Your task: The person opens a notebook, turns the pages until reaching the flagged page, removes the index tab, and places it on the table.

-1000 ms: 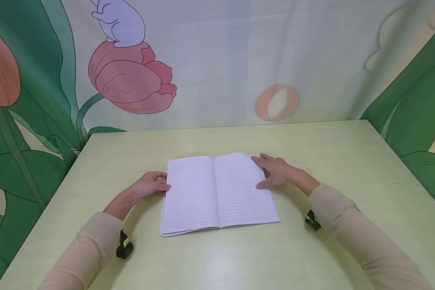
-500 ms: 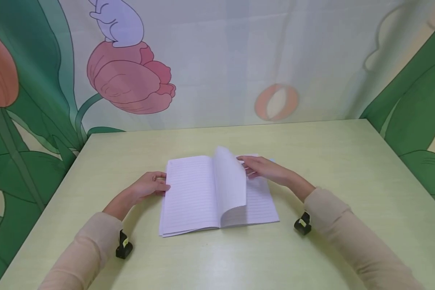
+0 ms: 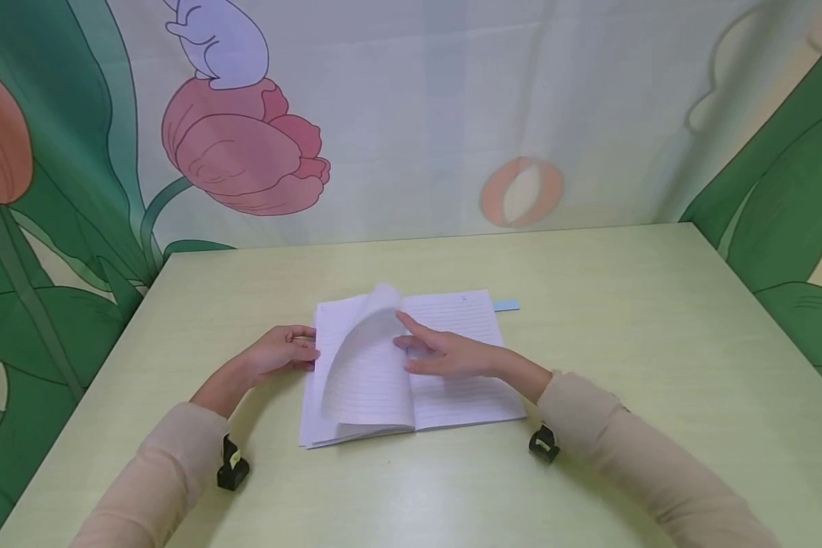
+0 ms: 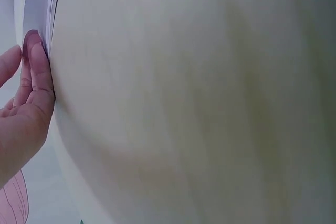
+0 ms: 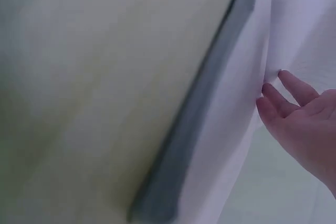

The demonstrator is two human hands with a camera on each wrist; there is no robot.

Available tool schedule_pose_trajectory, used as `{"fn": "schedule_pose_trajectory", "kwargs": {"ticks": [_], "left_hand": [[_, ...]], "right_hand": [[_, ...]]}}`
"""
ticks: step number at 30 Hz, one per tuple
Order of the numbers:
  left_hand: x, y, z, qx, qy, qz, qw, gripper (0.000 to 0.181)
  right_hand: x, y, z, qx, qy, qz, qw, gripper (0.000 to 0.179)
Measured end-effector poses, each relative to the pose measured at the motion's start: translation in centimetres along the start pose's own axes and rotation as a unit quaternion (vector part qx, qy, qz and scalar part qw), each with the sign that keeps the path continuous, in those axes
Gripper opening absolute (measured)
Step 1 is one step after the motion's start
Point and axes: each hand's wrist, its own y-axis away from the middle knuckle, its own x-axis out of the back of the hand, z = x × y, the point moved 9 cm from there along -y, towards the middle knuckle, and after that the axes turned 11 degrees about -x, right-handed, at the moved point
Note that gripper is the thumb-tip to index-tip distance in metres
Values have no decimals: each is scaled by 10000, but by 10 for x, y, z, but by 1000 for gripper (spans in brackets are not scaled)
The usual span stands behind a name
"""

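Note:
A lined notebook (image 3: 452, 396) lies spread on the table in the head view. One page (image 3: 366, 342) stands curled up over its left half. My right hand (image 3: 452, 354) is over the middle of the notebook, fingers spread and fairly straight, with the fingertips against the lifted page. In the right wrist view, the right-hand fingers (image 5: 283, 98) touch white paper. At the notebook's left edge my left hand (image 3: 277, 356) holds the paper, thumb tip over the page margin. The left wrist view shows left-hand fingers (image 4: 39, 72) against the stacked page edges.
The pale yellow-green table (image 3: 623, 304) extends around the notebook. A light-blue strip (image 3: 507, 305) sticks out beyond the notebook's right side near the top. Behind the table hangs a printed curtain (image 3: 397, 137) with flowers and leaves. A small black device (image 3: 233, 466) sits at the left cuff.
My right hand has moved left from the notebook's right edge to its middle, swinging a page over toward the left. The blue strip has come into sight. My left hand has stayed in place.

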Motion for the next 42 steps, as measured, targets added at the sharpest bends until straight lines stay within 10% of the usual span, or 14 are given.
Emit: {"fn": "schedule_pose_trajectory", "kwargs": {"ticks": [9,22,30,42], "left_hand": [[-2,0,1,221,551,138,9981,57],[3,-7,-2,190,-752,320,9965,51],[1,-12,0,301,-780,414,9956,49],[2,-14,-1,315,-732,337,9963,46]], "right_hand": [[-23,-2,0,-226,1413,-457,9886,79],[-33,-2,-6,-215,2337,-625,9701,77],[11,7,14,-469,1882,206,9808,72],[79,31,62,-1443,2335,1257,9533,79]]}}
